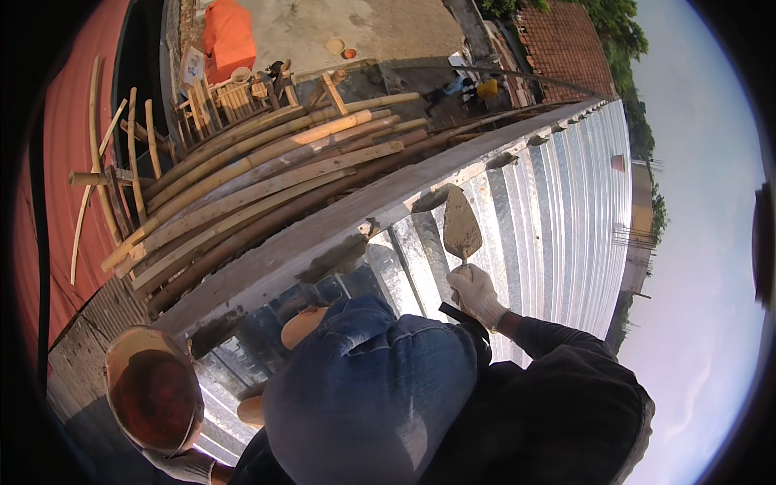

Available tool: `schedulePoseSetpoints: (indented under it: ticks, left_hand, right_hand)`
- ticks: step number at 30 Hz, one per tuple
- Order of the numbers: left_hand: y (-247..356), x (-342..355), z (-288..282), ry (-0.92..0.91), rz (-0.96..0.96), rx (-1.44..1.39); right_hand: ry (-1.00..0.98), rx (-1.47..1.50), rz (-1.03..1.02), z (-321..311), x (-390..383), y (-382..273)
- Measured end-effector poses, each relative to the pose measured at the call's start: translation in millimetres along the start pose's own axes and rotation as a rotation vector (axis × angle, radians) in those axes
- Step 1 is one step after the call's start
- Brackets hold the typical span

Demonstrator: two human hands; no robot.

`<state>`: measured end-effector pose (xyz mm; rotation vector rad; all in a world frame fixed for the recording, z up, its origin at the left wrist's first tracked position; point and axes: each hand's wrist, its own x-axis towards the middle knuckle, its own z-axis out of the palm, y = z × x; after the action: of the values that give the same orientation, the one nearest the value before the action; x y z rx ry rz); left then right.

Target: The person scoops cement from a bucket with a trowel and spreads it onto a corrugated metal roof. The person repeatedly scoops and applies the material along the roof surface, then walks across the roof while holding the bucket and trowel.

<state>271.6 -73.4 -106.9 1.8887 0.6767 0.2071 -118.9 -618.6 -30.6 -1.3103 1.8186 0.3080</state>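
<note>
My right hand (477, 296), in a pale knit glove, is wrapped round the handle of a pointed trowel (462, 224). Grey mortar coats the trowel's blade, which lies over corrugated metal roofing (554, 218) close to a concrete ledge. At the lower left, my gloved left hand (184, 466) grips the near side of a round bucket (153, 398); its fingers are partly hidden. The bucket is tilted so its reddish-brown inside shows. Wet-looking mortar (333, 259) sits along the joint between the ledge and the roofing.
The concrete ledge (267, 275) runs diagonally to the far right. Beyond it lie several bamboo poles (267, 158) and planks, with a yard (380, 32) below. An orange tarp (229, 40) hangs at the back; red metal sheeting (69, 162) stands left. People (465, 89) are in the yard.
</note>
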Motion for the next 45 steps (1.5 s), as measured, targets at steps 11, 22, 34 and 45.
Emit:
schedulePoseSetpoints:
  ticks: [11,22,34,45]
  left_hand:
    - [40,11,74,-0.198,0.032,0.039]
    - [230,137,102,-0.534,0.240,0.240]
    - [380,223,215,-0.380,0.808,0.434]
    - [243,227,124,-0.374,0.451,0.575]
  right_hand:
    - [0.494,0.293,-0.158,1,90,41]
    - [0.627,0.472,-0.126,22,125,35]
    - [0.641,0.459,-0.180,34,118,24]
    - [0.683,0.442,-0.385,36,159,63]
